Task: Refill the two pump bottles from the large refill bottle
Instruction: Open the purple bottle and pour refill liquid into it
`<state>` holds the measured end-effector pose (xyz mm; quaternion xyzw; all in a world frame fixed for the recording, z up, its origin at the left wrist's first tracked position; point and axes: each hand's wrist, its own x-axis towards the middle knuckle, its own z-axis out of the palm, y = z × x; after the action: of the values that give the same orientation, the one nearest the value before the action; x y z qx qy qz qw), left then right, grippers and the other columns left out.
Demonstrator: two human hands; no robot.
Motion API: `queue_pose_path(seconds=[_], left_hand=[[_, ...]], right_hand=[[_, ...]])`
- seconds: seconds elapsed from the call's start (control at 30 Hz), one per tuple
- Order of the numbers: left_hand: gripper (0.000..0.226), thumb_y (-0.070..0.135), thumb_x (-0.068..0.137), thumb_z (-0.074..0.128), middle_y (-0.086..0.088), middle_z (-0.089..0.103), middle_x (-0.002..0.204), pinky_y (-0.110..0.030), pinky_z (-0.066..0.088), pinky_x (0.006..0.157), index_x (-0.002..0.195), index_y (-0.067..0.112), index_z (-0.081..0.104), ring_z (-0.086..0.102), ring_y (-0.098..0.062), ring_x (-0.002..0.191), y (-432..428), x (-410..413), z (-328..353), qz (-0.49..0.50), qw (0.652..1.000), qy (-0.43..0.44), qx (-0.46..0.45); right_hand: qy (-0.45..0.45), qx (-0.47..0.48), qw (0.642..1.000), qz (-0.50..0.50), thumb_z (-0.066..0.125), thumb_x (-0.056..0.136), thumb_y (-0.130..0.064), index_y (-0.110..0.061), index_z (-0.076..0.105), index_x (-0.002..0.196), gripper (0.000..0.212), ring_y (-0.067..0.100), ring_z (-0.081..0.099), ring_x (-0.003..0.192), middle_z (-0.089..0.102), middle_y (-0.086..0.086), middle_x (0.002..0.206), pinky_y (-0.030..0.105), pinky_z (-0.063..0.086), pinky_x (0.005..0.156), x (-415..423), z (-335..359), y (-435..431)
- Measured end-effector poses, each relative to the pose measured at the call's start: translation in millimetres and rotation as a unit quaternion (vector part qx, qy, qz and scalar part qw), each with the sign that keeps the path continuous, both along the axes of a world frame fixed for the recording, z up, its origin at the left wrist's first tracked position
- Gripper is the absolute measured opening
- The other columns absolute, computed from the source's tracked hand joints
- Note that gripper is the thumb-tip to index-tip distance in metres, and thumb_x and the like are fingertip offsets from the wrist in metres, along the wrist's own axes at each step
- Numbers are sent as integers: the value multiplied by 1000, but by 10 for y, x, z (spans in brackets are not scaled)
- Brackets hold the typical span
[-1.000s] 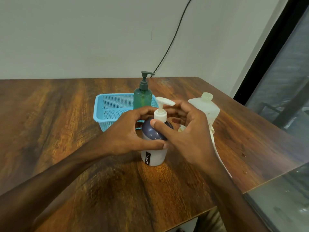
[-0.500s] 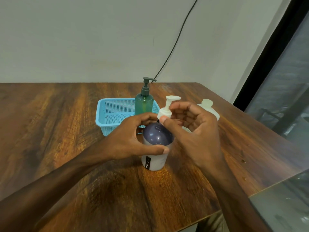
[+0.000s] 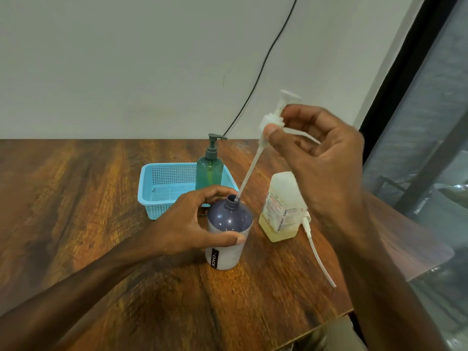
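Note:
My left hand (image 3: 192, 224) grips the purple-topped white pump bottle (image 3: 228, 234), which stands upright on the wooden table (image 3: 76, 211) with its neck open. High above it, my right hand (image 3: 319, 158) pinches the white pump head (image 3: 274, 117). Its long dip tube (image 3: 247, 178) slants down, the tip still just inside the bottle's neck. A green pump bottle (image 3: 209, 171) with a dark pump stands behind, inside the blue basket (image 3: 162, 188). The large refill bottle (image 3: 283, 209), translucent with yellowish liquid low in it, stands to the right.
A second loose white pump with its tube (image 3: 317, 252) lies on the table right of the refill bottle, near the table's right edge. A black cable (image 3: 263, 64) runs down the wall behind. A dark window frame (image 3: 395, 84) borders the right side.
My right hand has lifted the white pump head up and to the right, drawing the dip tube almost out of the purple-topped bottle. My left hand keeps its hold on the bottle.

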<state>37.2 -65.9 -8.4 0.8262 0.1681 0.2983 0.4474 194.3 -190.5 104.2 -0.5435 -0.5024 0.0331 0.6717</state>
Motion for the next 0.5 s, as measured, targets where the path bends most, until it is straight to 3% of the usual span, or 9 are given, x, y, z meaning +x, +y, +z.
queue_pose_path(seconds=[0.23, 0.37, 0.43, 0.5], left_hand=[[68, 39, 65, 91, 30, 62, 126, -15, 55, 88, 125, 41, 58, 60, 5, 119, 14, -13, 1, -11, 1000, 7, -3], [71, 39, 64, 91, 26, 64, 125, -20, 58, 89, 128, 35, 60, 63, 1, 118, 29, -29, 28, -14, 1000, 10, 3], [71, 40, 63, 92, 26, 65, 124, -23, 59, 89, 127, 36, 61, 63, 0, 118, 35, -39, 32, -6, 1000, 14, 10], [72, 40, 64, 93, 26, 65, 125, -24, 59, 90, 128, 35, 60, 64, -1, 118, 39, -46, 32, -1, 1000, 15, 21]], right_hand=[[-76, 0, 993, -85, 79, 87, -33, -20, 73, 111, 28, 11, 76, 86, 76, -9, 101, 34, 64, 75, 152, 293, -5], [-128, -116, 978, -113, 76, 87, -38, -25, 75, 111, 27, 1, 73, 78, 74, -15, 96, 26, 63, 71, 260, 182, 8], [-153, -194, 963, -108, 75, 88, -38, -27, 75, 112, 26, -6, 68, 78, 71, -20, 95, 14, 56, 61, 287, 19, 30], [-178, -265, 943, -99, 72, 91, -40, -31, 75, 115, 26, -4, 66, 78, 71, -21, 102, 11, 45, 56, 274, -183, 52]])
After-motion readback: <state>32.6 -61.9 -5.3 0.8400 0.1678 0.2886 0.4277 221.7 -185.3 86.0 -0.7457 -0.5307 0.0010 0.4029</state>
